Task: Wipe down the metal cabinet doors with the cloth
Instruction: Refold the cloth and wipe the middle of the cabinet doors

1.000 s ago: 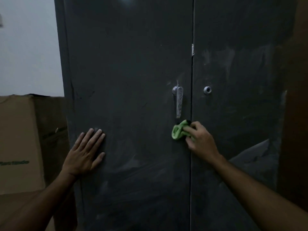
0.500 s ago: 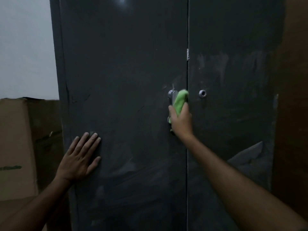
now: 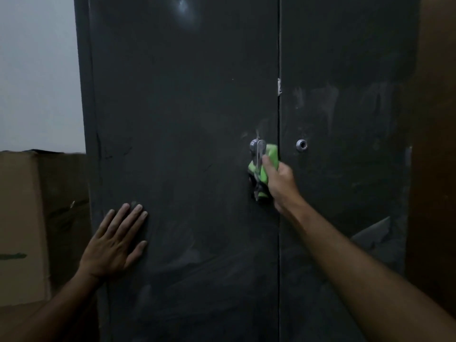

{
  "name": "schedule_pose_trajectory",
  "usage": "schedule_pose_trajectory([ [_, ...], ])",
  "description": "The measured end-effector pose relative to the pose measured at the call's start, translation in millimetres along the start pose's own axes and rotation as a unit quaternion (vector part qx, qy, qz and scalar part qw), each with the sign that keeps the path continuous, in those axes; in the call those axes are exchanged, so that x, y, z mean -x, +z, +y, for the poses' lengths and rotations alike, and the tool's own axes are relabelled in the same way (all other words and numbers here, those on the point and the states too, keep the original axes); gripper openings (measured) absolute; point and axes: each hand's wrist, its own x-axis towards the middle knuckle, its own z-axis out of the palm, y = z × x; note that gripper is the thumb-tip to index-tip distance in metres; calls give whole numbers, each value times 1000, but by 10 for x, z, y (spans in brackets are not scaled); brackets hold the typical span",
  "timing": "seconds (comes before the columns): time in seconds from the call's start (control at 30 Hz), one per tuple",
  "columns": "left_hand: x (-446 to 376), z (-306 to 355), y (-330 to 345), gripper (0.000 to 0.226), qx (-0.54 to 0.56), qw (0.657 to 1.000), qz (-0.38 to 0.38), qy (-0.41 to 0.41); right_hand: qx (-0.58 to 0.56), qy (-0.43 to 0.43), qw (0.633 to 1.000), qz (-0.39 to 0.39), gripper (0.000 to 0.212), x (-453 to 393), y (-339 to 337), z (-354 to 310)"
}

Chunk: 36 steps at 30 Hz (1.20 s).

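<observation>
The left hand (image 3: 116, 243) lies flat on the lower part of the dark grey metal left cabinet door (image 3: 185, 119), fingers straight and slightly spread, holding nothing; it appears to brace the panel. The right hand (image 3: 278, 181) reaches further in, its fingers curled round a small bright green cloth (image 3: 267, 166), which is bunched against the chrome lever handle (image 3: 257, 156) at the inner edge of the left door, just beside the centre seam.

Handling, as a judgement: the cloth looks soft, light and limp, conforming readily round the lever. It is best held as a wad in the palm with the fingertips pressing from behind, as it is now; a loose corner could snag on the handle. The doors look like thin, stiff sheet metal, smooth and hard, likely to flex or rattle under pressure, which makes the bracing hand sensible.

Surface: both doors carry pale smears and dusty streaks. These are heaviest on the upper part of the dark grey metal right cabinet door (image 3: 345, 119) and across the lower left panel. A small round chrome keyhole (image 3: 301, 145) sits on the right door just beyond the seam. A chip of pale material shows on the seam above the handle.

Room: lighting is dim. A brown cardboard box (image 3: 22, 218) stands against the cabinet's left side, with a pale wall (image 3: 37, 70) behind it. A brown surface (image 3: 436, 144) borders the cabinet on the right; its nature cannot be determined.
</observation>
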Motion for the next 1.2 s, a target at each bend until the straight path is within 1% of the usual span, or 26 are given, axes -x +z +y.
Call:
schedule_pose_trajectory([
  [0.07, -2, -8, 0, 80, 2, 1000, 0, 0, -8, -5, 999, 33, 34, -123, 76, -77],
  [0.1, -4, -3, -7, 80, 4, 1000, -1, 2, -12, -7, 999, 35, 35, -99, 86, -26],
  [0.17, -15, 10, -4, 81, 9, 1000, 5, 2, -2, 0, 1000, -1, 34, 56, -13, 98],
  [0.2, -13, 9, 3, 81, 9, 1000, 7, 2, 20, 6, 1000, -15, 34, 129, -87, 143],
  [0.23, -11, 10, 1, 81, 11, 1000, 7, 4, 62, -5, 998, -7, 34, 187, -148, 145],
  [0.27, -19, 11, -9, 81, 12, 1000, 6, 4, 112, -39, 993, 16, 33, 201, -163, 123],
  [0.33, -20, -14, -12, 81, 12, 1000, -1, 0, 187, -133, 967, 114, 29, 173, -110, 65],
  [0.37, -18, -15, -10, 82, 13, 1000, -7, 1, 205, -191, 945, 166, 25, 154, -48, 8],
  [0.4, -18, -7, -15, 82, 15, 1000, -10, 2, 227, -259, 919, 192, 21, 127, 25, -62],
  [0.43, -19, -5, -16, 83, 14, 1000, -11, 2, 276, -315, 890, 179, 23, 75, 99, -96],
  [0.47, -15, -4, -13, 83, 11, 1000, -11, 2, 345, -352, 859, 141, 32, 14, 144, -98],
  [0.53, -30, -1, -34, 83, 10, 1000, -13, 1, 502, -379, 776, 58, 56, -42, 143, 82],
  [0.57, -33, -7, -40, 83, 11, 1000, -13, 1, 564, -387, 728, 36, 62, 11, 91, 270],
  [0.6, -30, -9, -35, 81, 9, 1000, -12, 3, 607, -395, 689, 22, 65, 96, 12, 491],
  [0.63, -24, -6, -28, 80, 8, 1000, -9, 6, 632, -406, 660, 14, 65, 196, -96, 700],
  [0.7, -21, -3, -30, 76, 9, 1000, -4, 10, 659, -440, 610, -11, 66, 312, -322, 913],
  [0.73, -21, -10, -30, 75, 9, 1000, -3, 12, 667, -455, 590, -18, 67, 273, -375, 868],
  [0.77, -29, -16, -31, 75, 7, 1000, -1, 12, 671, -460, 581, -10, 68, 192, -354, 741],
  [0.8, -34, -18, -31, 77, 5, 1000, 1, 10, 667, -453, 592, 12, 68, 86, -275, 589],
  [0.87, -30, -6, -24, 81, 2, 1000, 1, 6, 641, -412, 645, 55, 68, -92, -28, 275],
  [0.9, -27, 1, -20, 82, -1, 1000, 0, 6, 632, -394, 665, 58, 68, -125, 71, 199],
  [0.93, -22, 7, -18, 82, -4, 1000, -2, 5, 629, -387, 672, 52, 68, -116, 110, 206],
  [0.97, -16, 8, -14, 81, -6, 1000, -4, 5, 635, -393, 664, 43, 66, -70, 82, 287],
  [1.1, -25, -10, -13, 77, -11, 1000, -9, -1, 687, -418, 593, -36, 60, 309, -241, 712],
  [1.17, -19, 6, -15, 76, -11, 1000, -8, -1, 703, -406, 583, -38, 59, 307, -182, 633],
  [1.2, -14, 7, -16, 76, -10, 1000, -8, 1, 703, -400, 588, -22, 58, 240, -62, 521],
])
